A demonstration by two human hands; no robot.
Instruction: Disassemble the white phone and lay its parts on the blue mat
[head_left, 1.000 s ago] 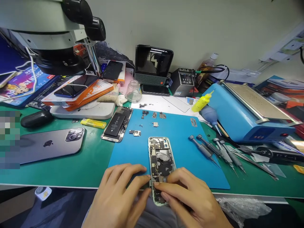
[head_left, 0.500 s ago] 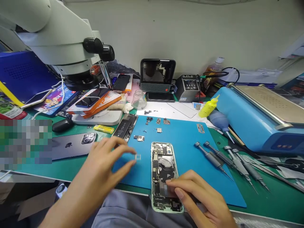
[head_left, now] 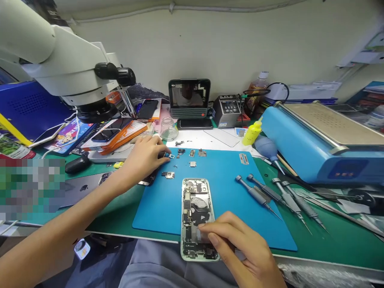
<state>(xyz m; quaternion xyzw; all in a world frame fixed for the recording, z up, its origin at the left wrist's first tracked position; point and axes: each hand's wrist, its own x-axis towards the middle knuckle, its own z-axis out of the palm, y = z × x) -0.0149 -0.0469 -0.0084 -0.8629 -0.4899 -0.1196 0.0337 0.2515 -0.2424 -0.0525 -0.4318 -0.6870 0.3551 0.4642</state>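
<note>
**Small tray (head_left: 172,156) pinched near the far left corner of a blue mat (head_left: 234,216)**

The small tray is held between the thumb and forefinger of the left hand (head_left: 147,157), near some loose metal parts (head_left: 192,153). A black screen (head_left: 150,177) is partly covered by that hand. At the mat's near edge, the opened phone (head_left: 195,218) is seen face up, its lower end jutting past the bench (head_left: 345,244). Its right side is overlapped by the right hand (head_left: 246,248); the fingertips are drawn close together, but whether anything is grasped cannot be told. Screwdrivers (head_left: 255,194) are laid by the mat's right edge.
</note>
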